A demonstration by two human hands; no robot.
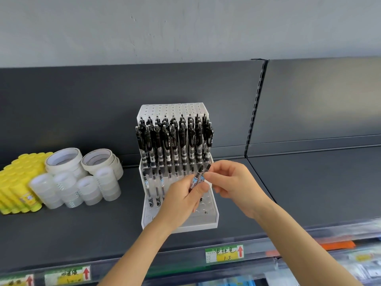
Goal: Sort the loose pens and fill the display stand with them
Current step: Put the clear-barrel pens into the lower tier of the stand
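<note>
A white stepped display stand (208, 221) sits on the dark shelf, its upper tiers packed with several black pens (175, 139). Three more pens (156, 186) stand in the left holes of the lower front tier. My left hand (181, 201) is closed around a small bunch of black pens (199, 176), held upright just in front of the stand's lower tier. My right hand (228, 178) pinches the top of one pen in that bunch with thumb and forefinger. Both hands hide part of the front holes.
Rolls of tape (82, 174) and a stack of yellow glue sticks (18, 182) lie on the shelf to the left of the stand. Price labels (224, 253) line the shelf's front edge. A slotted upright (255, 108) divides the back panel on the right.
</note>
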